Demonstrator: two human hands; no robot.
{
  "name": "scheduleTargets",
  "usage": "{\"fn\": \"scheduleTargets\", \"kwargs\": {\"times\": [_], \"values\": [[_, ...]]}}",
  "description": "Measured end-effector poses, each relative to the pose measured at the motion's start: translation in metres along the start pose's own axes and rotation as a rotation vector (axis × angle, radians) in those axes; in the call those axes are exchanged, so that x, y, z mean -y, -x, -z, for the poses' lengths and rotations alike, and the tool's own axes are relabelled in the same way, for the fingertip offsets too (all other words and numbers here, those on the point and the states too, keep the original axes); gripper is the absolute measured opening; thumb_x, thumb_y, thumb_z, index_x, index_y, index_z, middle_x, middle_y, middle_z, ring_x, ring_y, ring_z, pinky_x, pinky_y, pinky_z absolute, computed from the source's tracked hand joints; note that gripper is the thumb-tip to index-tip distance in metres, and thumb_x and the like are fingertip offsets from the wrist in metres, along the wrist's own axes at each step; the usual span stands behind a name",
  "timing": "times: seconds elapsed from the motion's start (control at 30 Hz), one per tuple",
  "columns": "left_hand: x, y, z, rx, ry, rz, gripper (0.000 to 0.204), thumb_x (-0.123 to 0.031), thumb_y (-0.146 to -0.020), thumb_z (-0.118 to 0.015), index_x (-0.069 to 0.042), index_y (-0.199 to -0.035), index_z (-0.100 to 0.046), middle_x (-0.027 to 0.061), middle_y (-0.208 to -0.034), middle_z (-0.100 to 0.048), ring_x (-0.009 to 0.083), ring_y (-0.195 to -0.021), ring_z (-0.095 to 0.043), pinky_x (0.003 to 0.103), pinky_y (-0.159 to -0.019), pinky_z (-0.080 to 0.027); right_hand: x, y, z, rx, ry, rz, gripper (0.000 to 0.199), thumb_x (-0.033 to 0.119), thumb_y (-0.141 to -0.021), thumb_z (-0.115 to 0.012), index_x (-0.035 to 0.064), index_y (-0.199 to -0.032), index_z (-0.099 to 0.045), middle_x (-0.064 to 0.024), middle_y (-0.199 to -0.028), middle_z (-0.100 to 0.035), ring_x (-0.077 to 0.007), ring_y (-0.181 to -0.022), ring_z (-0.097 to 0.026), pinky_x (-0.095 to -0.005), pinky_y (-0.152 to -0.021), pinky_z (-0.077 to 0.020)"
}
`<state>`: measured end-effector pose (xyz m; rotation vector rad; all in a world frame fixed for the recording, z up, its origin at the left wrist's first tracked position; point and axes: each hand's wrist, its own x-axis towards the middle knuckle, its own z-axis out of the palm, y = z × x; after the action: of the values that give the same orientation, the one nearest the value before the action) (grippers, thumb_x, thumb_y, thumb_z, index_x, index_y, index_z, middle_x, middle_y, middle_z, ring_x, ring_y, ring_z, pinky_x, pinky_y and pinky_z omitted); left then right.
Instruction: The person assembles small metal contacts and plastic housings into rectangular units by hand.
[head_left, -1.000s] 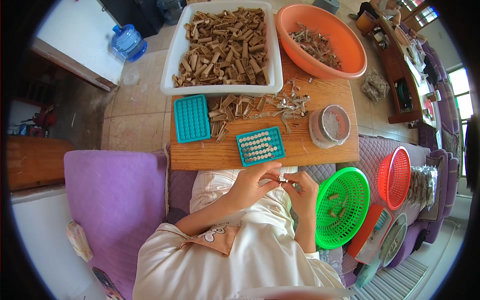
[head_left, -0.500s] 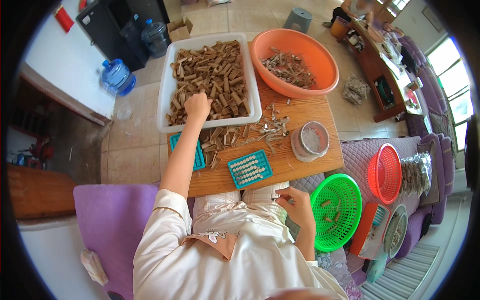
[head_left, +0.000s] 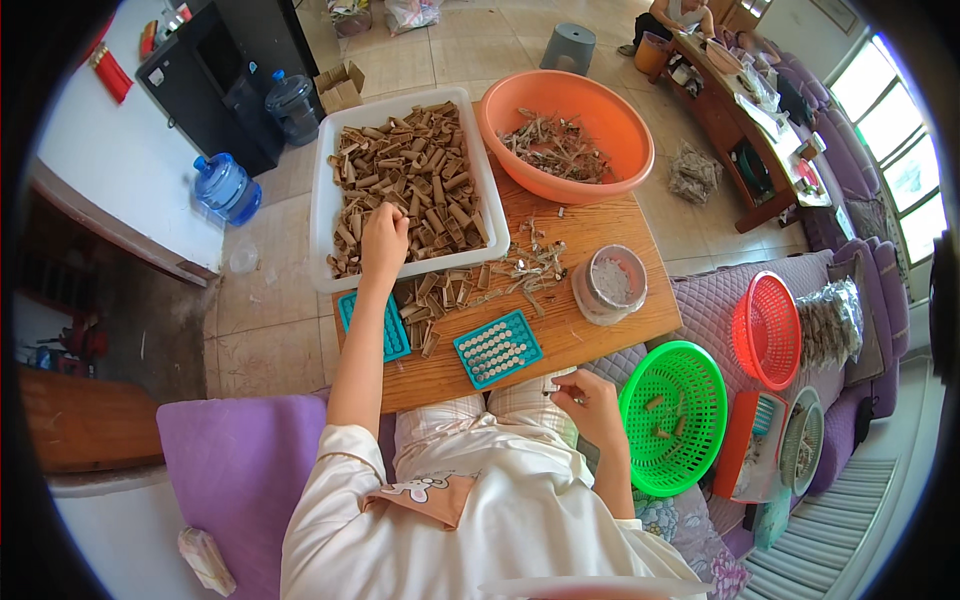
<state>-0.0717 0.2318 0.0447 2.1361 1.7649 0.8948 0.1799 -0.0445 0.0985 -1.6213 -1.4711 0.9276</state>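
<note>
The left hand (head_left: 384, 245) is at the brown tubes (head_left: 430, 165) in the white bin (head_left: 487, 175), grip hidden; nearer the body and right of the bin, the right hand's (head_left: 592, 404) fingers pinch a small piece (head_left: 550, 390). Much seems left: the green basket (head_left: 700, 390), farther right, holds few tubes.

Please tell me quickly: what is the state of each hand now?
Left hand: fingers curled over the brown pieces; whether it grips one cannot be told.
Right hand: closed, pinching a small item, too small to identify.
</note>
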Motion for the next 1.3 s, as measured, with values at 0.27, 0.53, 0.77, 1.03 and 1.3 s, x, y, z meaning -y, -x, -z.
{"fn": "scheduleTargets", "kwargs": {"times": [0.27,0.53,0.77,1.03,1.3], "values": [[-0.067,0.084,0.01,0.157,0.947,0.188,0.036,-0.016,-0.08,-0.059,-0.003,-0.111,-0.048,0.0002,-0.072,-0.051,0.0073,-0.061,-0.047,0.021,-0.055,-0.04,-0.005,-0.008,-0.012,-0.199,-0.179,0.023,0.018,-0.006,-0.068,-0.064,-0.0025,-0.085,-0.058,-0.0059,-0.073,-0.058,-0.0089,-0.063,-0.054,-0.0205,-0.056,-0.0449],[-0.123,0.154,-0.005,0.641,1.657,0.466,0.028,-0.024,-0.09,-0.039,-0.003,-0.11,-0.045,-0.0004,-0.069,-0.045,0.0044,-0.051,-0.036,0.017,-0.045,-0.032,-0.004,-0.006,-0.009,-0.383,-0.306,0.019,0.016,-0.003,-0.071,-0.063,-0.0019,-0.086,-0.057,-0.0029,-0.073,-0.057,-0.0054,-0.061,-0.051,-0.0176,-0.055,-0.0424],[-0.157,0.159,0.007,0.704,1.957,0.494,0.031,-0.025,-0.089,-0.041,-0.005,-0.112,-0.041,0.0044,-0.09,-0.05,0.0134,-0.082,-0.049,0.028,-0.074,-0.043,-0.01,-0.012,0.017,-0.823,-0.418,0.047,0.012,0.004,-0.081,-0.055,0.0016,-0.092,-0.054,0.0023,-0.07,-0.049,-0.0033,-0.057,-0.042,-0.0162,-0.05,-0.034],[-0.179,0.157,0.026,0.602,1.881,0.283,0.038,-0.02,-0.083,-0.054,-0.005,-0.115,-0.039,0.0116,-0.117,-0.045,0.0209,-0.107,-0.048,0.035,-0.086,-0.045,0.052,-0.023,-0.011,-0.67,-0.331,0.221,0.008,-0.004,-0.076,-0.058,-0.0016,-0.083,-0.055,-0.0035,-0.073,-0.056,-0.0057,-0.06,-0.051,-0.0178,-0.053,-0.0416],[-0.17,0.175,0.036,0.468,1.701,0.154,0.038,-0.007,-0.08,-0.057,-0.001,-0.115,-0.045,0.0091,-0.112,-0.05,0.0126,-0.096,-0.052,0.026,-0.082,-0.047,0.05,-0.019,-0.035,-0.649,-0.107,0.421,0.013,-0.005,-0.07,-0.063,0.0008,-0.08,-0.057,-0.0082,-0.07,-0.058,-0.0117,-0.055,-0.054,-0.0207,-0.049,-0.042]]}}
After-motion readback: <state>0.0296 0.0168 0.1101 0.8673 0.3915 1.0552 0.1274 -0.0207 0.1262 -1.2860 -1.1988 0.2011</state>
